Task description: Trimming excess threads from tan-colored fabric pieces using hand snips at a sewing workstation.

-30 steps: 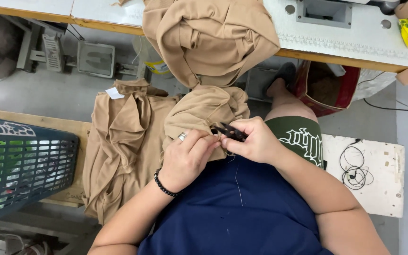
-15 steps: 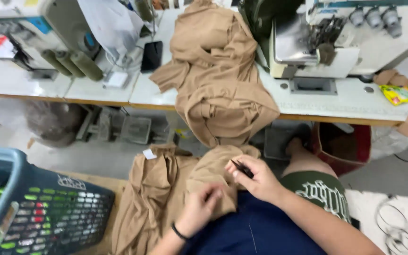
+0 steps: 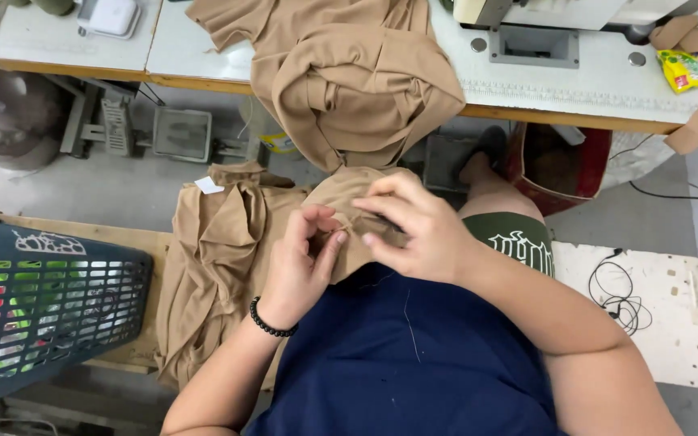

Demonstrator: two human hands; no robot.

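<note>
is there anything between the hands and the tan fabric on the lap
Nothing visible. The left hand and the right hand both rest directly on the tan fabric, fingers pinching it. Whether the right hand also holds a small tool cannot be told.

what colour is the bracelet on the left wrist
Black beads; the bracelet shows on the left hand in the head view.

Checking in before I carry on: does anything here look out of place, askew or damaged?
Nothing looks damaged. Both hands, left hand and right hand, pinch the tan garment on the lap. A loose pale thread lies on the navy shirt. Another tan garment droops over the table edge.
</note>
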